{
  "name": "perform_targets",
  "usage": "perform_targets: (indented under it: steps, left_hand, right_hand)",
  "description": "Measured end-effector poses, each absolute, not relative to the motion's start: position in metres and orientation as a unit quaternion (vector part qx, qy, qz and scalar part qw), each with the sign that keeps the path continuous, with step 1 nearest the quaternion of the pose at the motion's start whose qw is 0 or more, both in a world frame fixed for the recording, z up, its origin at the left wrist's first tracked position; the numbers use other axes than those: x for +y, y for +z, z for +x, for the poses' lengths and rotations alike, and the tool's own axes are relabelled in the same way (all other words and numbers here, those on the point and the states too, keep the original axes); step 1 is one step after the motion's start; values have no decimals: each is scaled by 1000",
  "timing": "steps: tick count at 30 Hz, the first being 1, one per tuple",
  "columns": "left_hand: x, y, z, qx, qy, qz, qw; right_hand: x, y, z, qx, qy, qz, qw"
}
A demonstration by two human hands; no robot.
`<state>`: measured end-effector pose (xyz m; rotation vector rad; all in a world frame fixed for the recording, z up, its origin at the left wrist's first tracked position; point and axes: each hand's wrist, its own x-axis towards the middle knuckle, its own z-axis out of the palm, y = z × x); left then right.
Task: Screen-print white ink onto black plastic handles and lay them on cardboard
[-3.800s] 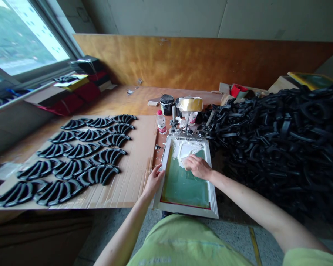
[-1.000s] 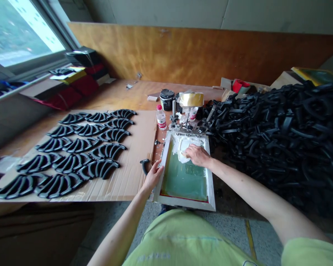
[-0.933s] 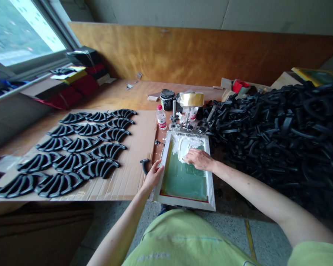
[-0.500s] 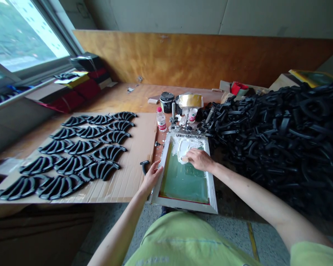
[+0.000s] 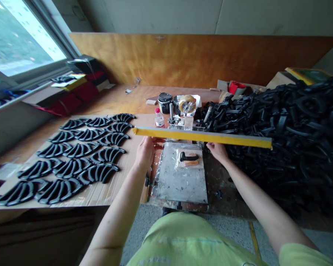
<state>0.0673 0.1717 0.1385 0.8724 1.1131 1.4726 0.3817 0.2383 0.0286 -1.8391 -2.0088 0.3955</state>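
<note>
A screen-printing frame (image 5: 202, 137) is raised and seen nearly edge-on, as a long yellow and grey bar. My left hand (image 5: 145, 152) is just below its left part; the bar hides some of the fingers, so its grip does not show. Below the right part of the bar is my right hand (image 5: 218, 150), fingers curled in; anything inside them is hidden. Between my hands lies a metal base plate (image 5: 180, 181). A curved black plastic handle (image 5: 189, 157) rests on a pale fixture there, beside a tan strip (image 5: 190, 163).
Rows of curved black handles (image 5: 81, 162) lie on cardboard (image 5: 127, 181) at left. A large pile of black parts (image 5: 283, 162) fills the right. Behind the bar stand a red-capped bottle (image 5: 158, 117), a tub (image 5: 165, 103) and a tape roll (image 5: 187, 105).
The screen frame has swung up from lying flat, uncovering the base plate and the handle. My left hand has moved up and forward; my right hand has moved right, away from the white paste.
</note>
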Motion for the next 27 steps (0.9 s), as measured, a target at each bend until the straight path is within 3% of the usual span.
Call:
perform_targets:
  steps: [4, 8, 10, 14, 17, 22, 25, 27]
  left_hand:
    - [169, 113, 85, 495, 620, 307, 525]
    - [124, 53, 110, 530, 414, 269, 690]
    - [102, 26, 116, 530, 371, 229, 727]
    - [82, -3, 90, 590, 408, 198, 668]
    - [82, -9, 56, 631, 410, 252, 609]
    - [87, -16, 38, 674, 362, 349, 541]
    - [97, -27, 49, 720, 306, 427, 453]
    - [105, -33, 57, 758, 229, 488, 366]
  right_hand:
    - [204, 0, 346, -832, 162, -502, 174]
    - [168, 11, 309, -834, 113, -497, 214]
    - [146, 20, 294, -860, 113, -447, 216]
    - [124, 21, 298, -906, 170, -325, 210]
    - [136, 5, 346, -870, 175, -416, 199]
    - [170, -31, 442, -700, 120, -704, 27]
    - [180, -44, 469, -594, 148, -788, -65]
    - [184, -47, 473, -537, 201, -815, -84]
